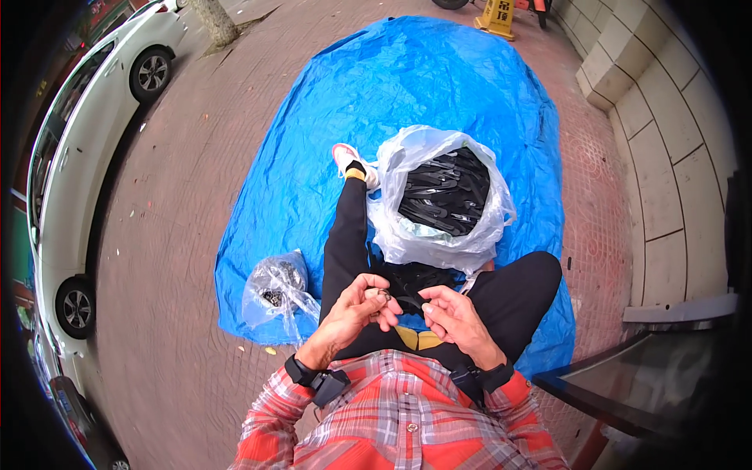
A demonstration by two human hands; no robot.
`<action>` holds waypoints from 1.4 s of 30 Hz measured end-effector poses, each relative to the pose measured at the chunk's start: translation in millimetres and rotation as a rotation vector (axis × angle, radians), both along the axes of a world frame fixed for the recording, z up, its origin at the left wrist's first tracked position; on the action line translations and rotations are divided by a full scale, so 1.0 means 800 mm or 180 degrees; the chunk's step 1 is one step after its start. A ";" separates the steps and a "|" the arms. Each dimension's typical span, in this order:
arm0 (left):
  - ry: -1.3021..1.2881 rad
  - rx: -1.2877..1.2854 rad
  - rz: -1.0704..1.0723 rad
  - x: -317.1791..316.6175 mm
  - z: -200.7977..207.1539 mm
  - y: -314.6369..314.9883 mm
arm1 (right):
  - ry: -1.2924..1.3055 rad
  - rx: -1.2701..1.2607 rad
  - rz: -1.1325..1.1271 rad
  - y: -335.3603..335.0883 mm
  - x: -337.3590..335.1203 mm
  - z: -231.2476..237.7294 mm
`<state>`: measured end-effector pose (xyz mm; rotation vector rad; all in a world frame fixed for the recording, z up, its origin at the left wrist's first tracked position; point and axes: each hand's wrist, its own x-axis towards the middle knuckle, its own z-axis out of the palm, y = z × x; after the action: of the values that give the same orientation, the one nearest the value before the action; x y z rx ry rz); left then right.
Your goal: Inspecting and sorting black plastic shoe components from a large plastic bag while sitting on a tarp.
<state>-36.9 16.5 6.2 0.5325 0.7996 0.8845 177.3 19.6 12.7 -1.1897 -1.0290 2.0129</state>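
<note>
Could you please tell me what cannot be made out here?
Small item in the left hand: head view; too small, partly covered by that hand.
Right hand: head view; curled fingers hide whether it holds anything.
Black strips in the large bag: head view; upper ones hide those beneath.
Small bag: head view; crinkled plastic blurs its contents.
Yellow sign: head view; upper edge cuts it off.

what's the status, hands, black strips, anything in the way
Left hand pinching small dark piece. Right hand alongside, contents unclear. Black strips heaped in open plastic bag. Nothing visible between hands.
</note>
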 end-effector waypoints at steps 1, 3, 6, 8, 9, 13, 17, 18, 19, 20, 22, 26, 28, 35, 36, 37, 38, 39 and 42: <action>0.0168 0.0018 0.0030 -0.003 -0.003 0.000 | -0.0070 -0.0022 -0.0007 0.001 -0.003 0.000; 0.0504 0.0049 0.0079 -0.006 -0.008 0.000 | -0.0166 0.0039 0.0091 0.001 -0.007 -0.007; 0.0503 0.0053 0.0084 -0.011 -0.008 -0.002 | -0.0241 0.0099 0.0273 0.001 -0.008 -0.010; 0.0450 0.0054 0.0091 -0.010 -0.011 -0.004 | -0.0226 0.0090 0.0368 0.001 -0.009 -0.009; 0.0254 0.0043 0.0087 -0.008 -0.013 -0.005 | -0.0161 0.0015 0.0435 0.001 -0.011 -0.006; -0.0106 -0.0011 -0.0111 -0.006 -0.025 -0.006 | 0.0257 -0.0109 0.0519 0.001 -0.012 -0.006; -0.0263 -0.0039 0.0066 -0.001 -0.024 -0.007 | 0.0548 -0.0306 0.0377 0.000 -0.007 -0.007; -0.0284 0.0011 0.0043 -0.001 -0.025 -0.006 | 0.0619 -0.0285 0.0395 0.000 -0.007 -0.007; -0.0281 0.0009 0.0031 0.000 -0.024 -0.006 | 0.0689 -0.0264 0.0413 0.000 -0.006 -0.007; -0.0291 0.0062 0.0047 0.000 -0.022 -0.005 | 0.0693 -0.0264 0.0401 0.000 -0.006 -0.006; -0.0296 0.0114 0.0066 0.000 -0.021 -0.007 | 0.0774 -0.0420 0.0472 0.004 -0.007 -0.004; 0.0017 0.0210 -0.0273 0.007 -0.017 -0.015 | 0.0830 -0.0314 0.0561 0.011 -0.014 0.004; -0.0003 0.0099 -0.0195 0.009 -0.013 -0.017 | 0.0651 -0.0210 0.0576 0.013 -0.015 0.007; 0.0495 0.0450 -0.0167 0.012 -0.006 -0.018 | -0.0291 0.0484 0.0867 0.011 -0.010 0.007; 0.0487 0.0446 -0.0167 0.014 -0.002 -0.019 | -0.0254 0.0509 0.0871 0.013 -0.010 0.009; 0.0562 0.0538 -0.0143 0.017 0.002 -0.019 | -0.0216 0.0534 0.0878 0.014 -0.010 0.010; 0.0637 0.0630 -0.0117 0.019 0.004 -0.020 | -0.0260 0.0639 0.0860 0.015 -0.011 0.010; 0.0632 0.0637 -0.0113 0.021 0.004 -0.021 | -0.0266 0.0646 0.0863 0.014 -0.014 0.007; 0.1197 0.0452 0.0384 0.027 -0.003 -0.020 | -0.1717 0.2881 0.0180 0.014 -0.028 0.006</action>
<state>-15.6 0.6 3.6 0.7967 1.1244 0.9707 155.2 30.7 17.8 -1.1652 -1.9562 0.9928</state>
